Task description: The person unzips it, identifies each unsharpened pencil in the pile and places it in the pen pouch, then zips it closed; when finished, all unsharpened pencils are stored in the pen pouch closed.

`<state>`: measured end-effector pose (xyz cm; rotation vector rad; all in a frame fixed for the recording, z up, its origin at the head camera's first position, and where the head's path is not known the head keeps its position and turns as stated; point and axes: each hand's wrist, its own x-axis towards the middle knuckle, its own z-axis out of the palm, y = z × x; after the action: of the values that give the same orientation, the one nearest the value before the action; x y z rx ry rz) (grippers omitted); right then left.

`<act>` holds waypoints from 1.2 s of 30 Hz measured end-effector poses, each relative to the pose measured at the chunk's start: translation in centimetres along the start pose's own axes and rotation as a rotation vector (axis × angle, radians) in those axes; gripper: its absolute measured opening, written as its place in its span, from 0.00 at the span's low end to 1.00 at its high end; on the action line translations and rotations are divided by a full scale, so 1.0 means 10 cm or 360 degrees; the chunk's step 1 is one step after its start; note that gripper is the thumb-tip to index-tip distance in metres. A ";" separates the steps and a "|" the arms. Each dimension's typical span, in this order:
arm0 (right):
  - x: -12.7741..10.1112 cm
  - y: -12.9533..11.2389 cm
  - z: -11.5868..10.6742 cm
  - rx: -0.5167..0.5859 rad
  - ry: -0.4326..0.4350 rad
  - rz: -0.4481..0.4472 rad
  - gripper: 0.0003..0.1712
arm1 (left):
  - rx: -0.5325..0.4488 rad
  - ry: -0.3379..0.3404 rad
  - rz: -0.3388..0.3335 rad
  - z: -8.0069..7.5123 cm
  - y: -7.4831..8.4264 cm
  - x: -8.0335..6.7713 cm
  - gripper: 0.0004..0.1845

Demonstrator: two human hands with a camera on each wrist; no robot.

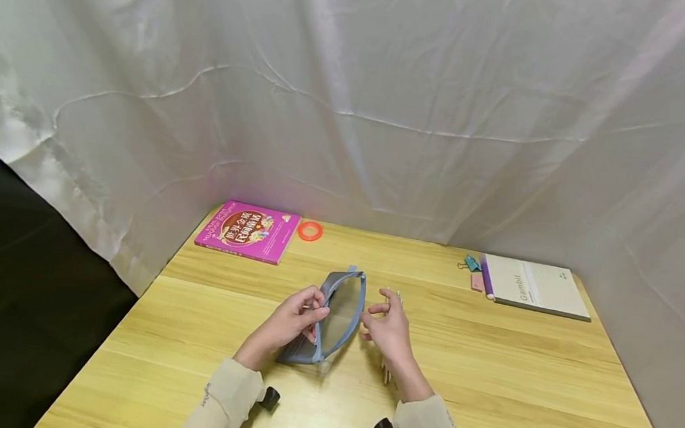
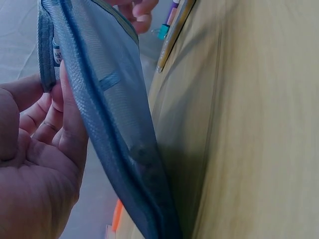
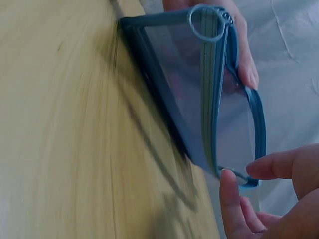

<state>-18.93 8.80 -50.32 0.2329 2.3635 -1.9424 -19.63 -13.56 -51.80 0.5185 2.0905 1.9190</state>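
A blue-grey mesh zipper pouch (image 1: 343, 309) stands tilted on the table, its mouth spread apart. My left hand (image 1: 297, 315) pinches the near left edge of that mouth between thumb and fingers. On the other side, my right hand (image 1: 390, 327) is beside the opposite rim, fingers apart and loosely bent. In the right wrist view its thumb (image 3: 276, 165) overlaps the end of the rim. A ring pull (image 3: 206, 23) hangs at the pouch's near corner. A small pale thing (image 1: 386, 374) lies partly hidden under the right forearm.
At the back left are a pink book (image 1: 249, 232) and an orange ring (image 1: 310, 231). The back right holds a cream notebook (image 1: 534, 286), a purple pen (image 1: 487, 278), a teal binder clip (image 1: 471, 263) and a pink eraser-like block (image 1: 477, 281). Grey curtain (image 1: 388, 109) hangs behind the table.
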 end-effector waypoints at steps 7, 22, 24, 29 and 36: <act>0.00 0.07 -0.01 0.0067 -0.0160 0.0048 0.36 | 0.0036 0.0009 0.0002 0.00 -0.01 0.00 0.08; -0.02 0.08 0.02 0.0181 -0.0294 -0.0038 0.54 | 0.0221 -0.0037 0.0030 0.03 0.01 0.02 0.07; -0.02 0.07 0.03 0.0203 -0.0311 -0.0081 0.54 | 0.0292 -0.0059 0.0041 0.05 0.01 0.03 0.06; -0.02 0.03 0.05 0.0242 -0.0361 -0.0152 0.48 | 0.0395 -0.0107 0.0034 0.08 0.01 0.03 0.06; -0.02 0.01 0.07 0.0239 -0.0370 -0.0163 0.29 | 0.0461 -0.0150 0.0038 0.10 0.02 0.03 0.08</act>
<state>-18.78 8.18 -50.56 -0.1037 2.1256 -2.0668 -19.42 -12.52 -51.74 0.6819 2.3210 1.5761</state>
